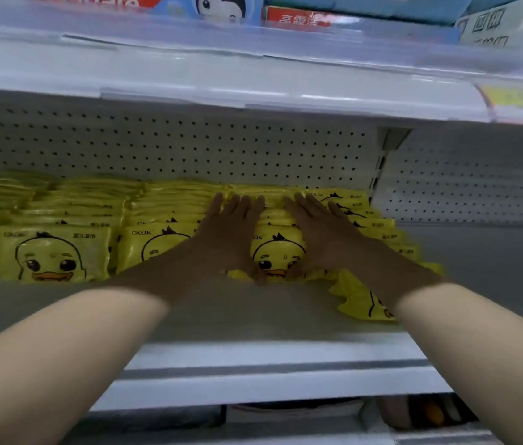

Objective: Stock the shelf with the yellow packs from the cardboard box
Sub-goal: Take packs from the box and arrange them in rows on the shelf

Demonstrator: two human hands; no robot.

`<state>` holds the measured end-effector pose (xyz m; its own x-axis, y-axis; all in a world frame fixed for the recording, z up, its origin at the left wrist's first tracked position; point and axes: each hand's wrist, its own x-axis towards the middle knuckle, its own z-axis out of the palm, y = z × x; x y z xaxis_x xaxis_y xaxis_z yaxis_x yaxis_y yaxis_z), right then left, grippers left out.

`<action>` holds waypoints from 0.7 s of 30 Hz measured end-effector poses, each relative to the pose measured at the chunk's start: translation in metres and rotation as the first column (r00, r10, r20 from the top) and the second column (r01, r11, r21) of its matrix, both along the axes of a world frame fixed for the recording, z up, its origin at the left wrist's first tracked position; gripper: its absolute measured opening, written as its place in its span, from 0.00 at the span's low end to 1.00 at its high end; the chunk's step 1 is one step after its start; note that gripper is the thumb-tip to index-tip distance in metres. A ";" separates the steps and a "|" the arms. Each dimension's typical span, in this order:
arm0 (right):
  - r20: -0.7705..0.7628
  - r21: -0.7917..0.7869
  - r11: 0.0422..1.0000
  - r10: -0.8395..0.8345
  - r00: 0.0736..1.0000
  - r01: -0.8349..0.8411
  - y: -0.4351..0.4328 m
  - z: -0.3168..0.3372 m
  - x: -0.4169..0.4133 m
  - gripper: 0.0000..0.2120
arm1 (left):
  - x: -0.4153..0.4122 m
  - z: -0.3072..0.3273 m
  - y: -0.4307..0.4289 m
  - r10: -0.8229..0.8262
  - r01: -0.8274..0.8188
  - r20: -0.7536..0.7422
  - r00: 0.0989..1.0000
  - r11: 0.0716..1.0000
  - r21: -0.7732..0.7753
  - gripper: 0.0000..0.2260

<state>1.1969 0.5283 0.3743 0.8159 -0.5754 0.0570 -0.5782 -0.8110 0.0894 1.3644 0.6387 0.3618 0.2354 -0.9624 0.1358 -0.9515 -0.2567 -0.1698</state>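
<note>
Head view: yellow packs (51, 255), each printed with a cartoon duck face, stand upright in rows running front to back across the grey shelf (221, 313), as far as the perforated back wall (189, 149). Both bare forearms reach in over the shelf edge. The left hand (231, 232) and the right hand (321, 232) lie on either side of one row near the middle, palms turned inward against it, and the front pack (277, 255) of that row shows between them. On both hands the fingers (218, 200) are straight and a little spread, pressing on the packs rather than curled round any, while the thumbs point down toward the lower edge of the front pack. Just right of the right hand, another row (372, 223) leans back in steps. A loose pack (359, 300) lies flat nearer the shelf front, partly hidden under the right forearm. Overhead, the upper shelf (253, 81) carries toothpaste boxes (93, 0) and a blurred yellow price tag (520, 97).
</note>
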 end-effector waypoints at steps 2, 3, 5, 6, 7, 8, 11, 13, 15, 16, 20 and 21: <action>-0.007 0.007 1.000 0.019 1.000 -0.019 -0.001 0.000 0.002 0.69 | 0.001 0.003 -0.002 0.010 -0.010 -0.004 1.000 0.999 0.032 0.70; -0.012 0.011 1.000 0.022 1.000 -0.022 -0.003 0.000 0.003 0.69 | 0.002 0.004 -0.003 0.018 -0.018 -0.006 1.000 0.999 0.047 0.70; -0.012 0.019 1.000 0.020 1.000 -0.020 -0.005 0.000 0.005 0.69 | 0.003 0.005 -0.006 0.028 -0.027 -0.002 1.000 0.998 0.062 0.70; -0.012 0.022 1.000 0.019 1.000 -0.019 -0.007 0.001 0.006 0.70 | 0.003 0.005 -0.007 0.029 -0.029 0.000 1.000 0.998 0.062 0.70; -0.013 0.026 1.000 0.018 1.000 -0.018 -0.009 0.002 0.007 0.70 | 0.004 0.006 -0.008 0.028 -0.028 0.001 1.000 0.998 0.058 0.70; -0.018 0.028 0.999 0.017 1.000 -0.017 -0.010 0.002 0.009 0.70 | 0.005 0.006 -0.008 0.027 -0.027 -0.001 1.000 0.998 0.053 0.70; -0.031 0.015 1.000 0.017 0.999 -0.016 -0.016 0.003 0.016 0.70 | 0.008 0.008 -0.010 0.045 -0.044 -0.014 0.999 0.998 0.037 0.70; -0.040 0.004 1.000 0.015 0.999 -0.015 -0.019 0.004 0.021 0.70 | 0.009 0.008 -0.011 0.063 -0.062 -0.029 0.998 0.997 0.035 0.68; -0.045 0.001 1.000 0.012 0.999 -0.012 -0.021 0.006 0.025 0.70 | 0.009 0.009 -0.013 0.072 -0.071 -0.036 0.997 0.997 0.025 0.67; -0.050 0.004 1.000 0.010 0.999 -0.010 -0.021 0.007 0.026 0.70 | 0.009 0.009 -0.013 0.074 -0.073 -0.041 0.996 0.997 0.022 0.67; -0.058 -0.011 1.000 0.006 0.998 -0.007 -0.021 0.007 0.025 0.70 | 0.009 0.009 -0.011 0.084 -0.084 -0.010 0.996 0.996 0.012 0.66; -0.056 -0.013 1.000 0.008 0.998 -0.009 -0.021 0.007 0.024 0.70 | 0.009 0.008 -0.011 0.084 -0.084 -0.004 0.996 0.996 0.013 0.66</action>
<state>1.2211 0.5073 0.3809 0.8228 -0.5680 0.0191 -0.5652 -0.8143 0.1323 1.3733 0.6275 0.3701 0.3156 -0.9410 0.1219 -0.9275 -0.3331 -0.1697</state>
